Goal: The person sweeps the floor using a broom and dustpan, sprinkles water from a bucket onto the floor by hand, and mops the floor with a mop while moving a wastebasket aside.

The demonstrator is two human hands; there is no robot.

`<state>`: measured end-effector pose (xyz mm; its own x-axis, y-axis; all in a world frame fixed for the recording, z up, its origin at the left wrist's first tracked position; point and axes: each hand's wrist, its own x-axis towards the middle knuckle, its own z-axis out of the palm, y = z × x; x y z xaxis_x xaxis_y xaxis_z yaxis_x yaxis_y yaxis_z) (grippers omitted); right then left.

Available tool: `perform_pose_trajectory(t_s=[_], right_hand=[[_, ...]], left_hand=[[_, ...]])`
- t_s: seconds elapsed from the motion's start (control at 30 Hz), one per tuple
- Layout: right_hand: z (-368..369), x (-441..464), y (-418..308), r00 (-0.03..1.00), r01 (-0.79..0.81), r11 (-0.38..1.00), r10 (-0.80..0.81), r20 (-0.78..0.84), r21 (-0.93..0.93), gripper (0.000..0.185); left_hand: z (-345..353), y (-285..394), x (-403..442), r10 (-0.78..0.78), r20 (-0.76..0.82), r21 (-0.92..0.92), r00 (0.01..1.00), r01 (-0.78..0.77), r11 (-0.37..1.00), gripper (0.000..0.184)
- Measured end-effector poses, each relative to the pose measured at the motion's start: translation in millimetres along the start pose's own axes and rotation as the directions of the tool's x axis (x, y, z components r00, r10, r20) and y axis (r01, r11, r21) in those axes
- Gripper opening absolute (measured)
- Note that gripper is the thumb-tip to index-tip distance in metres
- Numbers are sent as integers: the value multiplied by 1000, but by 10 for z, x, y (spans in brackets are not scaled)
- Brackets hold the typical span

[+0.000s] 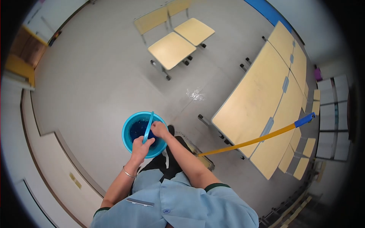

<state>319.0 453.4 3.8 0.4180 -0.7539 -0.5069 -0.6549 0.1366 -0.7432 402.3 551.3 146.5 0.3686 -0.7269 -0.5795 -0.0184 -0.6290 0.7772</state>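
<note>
A turquoise bucket (127, 149) hangs or stands in front of my legs; which of the two I cannot tell. Dark blue liquid (138, 131) lies inside it. My left hand (140, 147) is wrapped round the bucket's light blue handle (148, 127), which is raised across the opening. Over the right part of the bucket's mouth is my right hand (158, 129), its fingers curled inward beside the handle. Whatever those fingers may hold is hidden.
A yellow pole with a blue grip (251, 142) slants from beside my legs to the right, over joined tables (247, 102). Two chairs (173, 49) stand ahead. A shiny wet patch (195, 94) marks the grey floor. A white wall (49, 152) runs along the left.
</note>
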Motion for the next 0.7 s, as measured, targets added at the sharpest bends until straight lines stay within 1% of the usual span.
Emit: perform_pose_trajectory(t_s=[0.07, 0.1, 0.17, 0.2, 0.23, 0.27, 0.3, 0.33, 0.4, 0.43, 0.5, 0.53, 0.57, 0.6, 0.63, 0.67, 0.7], right_hand=[[61, 470, 156, 999, -46, 999, 46, -7, 7, 34], [-39, 653, 176, 994, -98, 994, 100, -51, 46, 33], [-236, 1020, 265, 972, -191, 974, 206, -117, 124, 33], [-173, 1341, 555, 970, -207, 957, 227, -81, 202, 31], [-189, 1541, 724, 959, -167, 963, 208, -191, 212, 32], [-429, 1609, 739, 900, -435, 786, 373, 224, 439, 31], [-637, 1655, 781, 856, -513, 582, 294, 426, 631, 31], [-909, 1714, 791, 789, -608, 416, 217, 575, 676, 32], [-1463, 1833, 790, 699, -715, 120, 100, 708, 688, 34], [-1770, 1894, 823, 703, -711, 77, 75, 707, 699, 35], [-2457, 1976, 966, 721, -693, 6, 32, 692, 721, 37], [-2855, 2028, 1057, 758, -652, 41, 38, 651, 757, 36], [-3132, 2199, 1327, 762, -644, 24, 98, 640, 764, 32], [-3463, 2348, 1533, 800, -552, 63, 319, 507, 831, 30], [-3827, 2560, 1727, 779, -466, 22, 484, 398, 885, 27], [-4290, 2796, 1944, 807, -260, -50, 537, 245, 964, 21], [-4810, 3052, 2124, 798, -42, -104, 594, 96, 994, 17]], left_hand=[[104, 254, 291, 64, 47, 9, 997, -65, 998, 22], [155, 406, 450, 99, 64, 10, 993, -100, 995, 23], [282, 774, 726, 56, 102, 87, 993, -65, 994, 22], [371, 974, 860, 36, 113, 121, 993, -50, 991, 22], [502, 1179, 1006, 11, 125, 128, 992, -27, 991, 22], [599, 1115, 1215, 13, 152, 93, 988, -28, 995, 22], [722, 1235, 1423, -35, 169, 120, 985, 15, 993, 23], [840, 1358, 1610, -91, 188, 149, 978, 63, 987, 23], [1051, 1306, 2072, -62, 222, 208, 973, 15, 978, 21], [1150, 1330, 2279, -41, 239, 229, 970, -15, 973, 20], [1381, 1562, 2573, -105, 224, 178, 969, 65, 982, 21], [1495, 1643, 2697, -141, 219, 149, 966, 110, 983, 21], [1603, 1686, 2821, -154, 219, 130, 964, 128, 983, 22], [1710, 1707, 2956, -169, 218, 111, 961, 147, 983, 22], [1797, 1740, 3057, -186, 216, 93, 959, 169, 981, 23], [1871, 1806, 3129, -175, 221, 107, 959, 155, 982, 22], [1931, 1879, 3180, -166, 221, 120, 961, 142, 983, 22]])
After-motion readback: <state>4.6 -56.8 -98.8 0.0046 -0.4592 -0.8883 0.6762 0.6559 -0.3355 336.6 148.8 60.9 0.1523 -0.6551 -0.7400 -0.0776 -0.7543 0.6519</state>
